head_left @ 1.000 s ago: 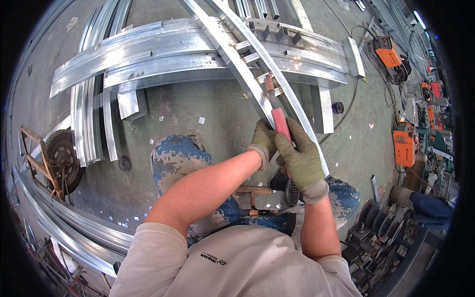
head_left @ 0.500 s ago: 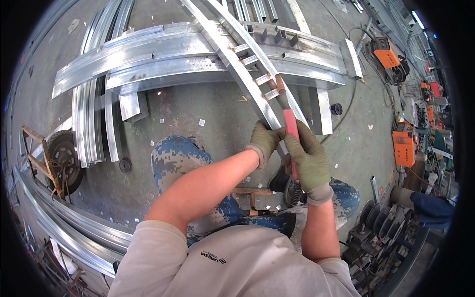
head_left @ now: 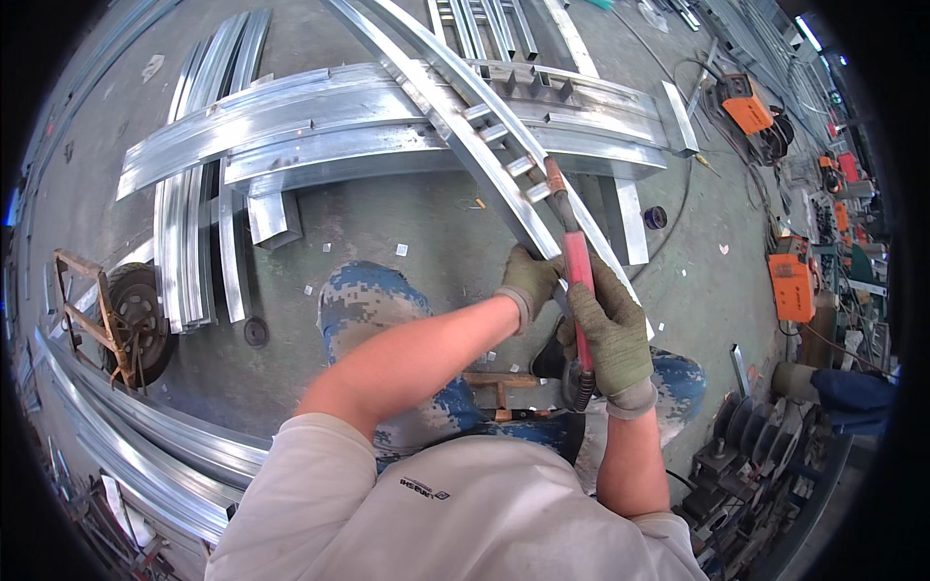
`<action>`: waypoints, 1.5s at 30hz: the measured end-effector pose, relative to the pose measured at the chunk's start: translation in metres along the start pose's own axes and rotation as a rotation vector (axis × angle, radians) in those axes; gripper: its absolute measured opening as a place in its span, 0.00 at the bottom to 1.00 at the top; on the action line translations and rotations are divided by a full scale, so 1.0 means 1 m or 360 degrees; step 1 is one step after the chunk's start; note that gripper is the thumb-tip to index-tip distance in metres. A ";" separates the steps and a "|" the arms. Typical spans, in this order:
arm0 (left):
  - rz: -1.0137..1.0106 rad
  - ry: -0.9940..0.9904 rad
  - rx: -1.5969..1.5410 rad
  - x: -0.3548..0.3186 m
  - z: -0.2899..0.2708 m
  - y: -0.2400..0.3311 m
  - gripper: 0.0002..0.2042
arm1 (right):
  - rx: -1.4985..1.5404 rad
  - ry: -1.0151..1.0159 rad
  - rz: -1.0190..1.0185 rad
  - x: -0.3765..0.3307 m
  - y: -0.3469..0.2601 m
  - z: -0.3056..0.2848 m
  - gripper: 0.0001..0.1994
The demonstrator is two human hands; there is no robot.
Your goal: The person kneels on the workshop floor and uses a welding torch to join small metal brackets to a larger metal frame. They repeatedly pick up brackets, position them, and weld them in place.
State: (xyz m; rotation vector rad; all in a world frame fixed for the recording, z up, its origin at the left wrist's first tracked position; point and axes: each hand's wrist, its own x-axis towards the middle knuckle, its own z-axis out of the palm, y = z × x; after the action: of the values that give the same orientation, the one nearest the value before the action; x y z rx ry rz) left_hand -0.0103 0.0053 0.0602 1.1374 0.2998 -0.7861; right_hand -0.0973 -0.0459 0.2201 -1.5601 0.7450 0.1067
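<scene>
My right hand (head_left: 615, 324), in a green work glove, is closed around the red handle of a welding torch (head_left: 577, 259). The torch's copper-coloured nozzle lies over the right rail of a ladder-shaped metal frame (head_left: 496, 179), close to the last short rungs; whether it touches is unclear. My left hand (head_left: 532, 281), gloved too, grips the near end of the frame's left rail, with its fingers partly hidden. The frame rests slantwise across wide silvery beams (head_left: 329, 160). A dark spring-sleeved cable (head_left: 584, 390) runs from the torch's lower end.
Long metal channels (head_left: 184, 232) lie at the left, near a wheel (head_left: 140, 320) with a rusty frame. Between my legs is a wooden-handled tool (head_left: 499, 381). Orange machines (head_left: 792, 288) and cables stand at the right, with dark round discs (head_left: 756, 431) below. Small metal squares dot the floor.
The frame's near end has shifted slightly right and nearer, and its right rail now shows past my right glove. Both hands keep their grip. The whole view has shifted a little.
</scene>
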 end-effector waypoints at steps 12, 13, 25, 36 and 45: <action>-0.0356 -0.0516 -0.0614 0.007 -0.008 -0.032 0.20 | -0.0200 -0.0104 -0.0130 0.035 0.011 0.037 0.28; -0.0373 -0.0491 -0.0665 0.005 -0.010 -0.029 0.20 | -0.0237 -0.0114 -0.0142 0.041 0.012 0.039 0.28; -0.0450 -0.0259 -0.0888 0.006 0.001 -0.026 0.21 | -0.0263 0.0006 -0.0154 0.079 0.013 0.030 0.26; -0.0639 -0.0127 -0.1153 0.011 0.007 -0.033 0.19 | -0.0252 0.0009 -0.0150 0.090 0.016 0.028 0.26; -0.0553 -0.0254 -0.1200 0.016 0.005 -0.065 0.20 | -0.0169 -0.0042 0.0061 0.084 0.000 0.035 0.27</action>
State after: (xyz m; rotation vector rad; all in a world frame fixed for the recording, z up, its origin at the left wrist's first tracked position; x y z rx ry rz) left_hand -0.0454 -0.0183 0.0079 0.3118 0.6080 -0.9482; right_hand -0.0188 -0.0466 0.1739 -1.6424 0.7589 0.1972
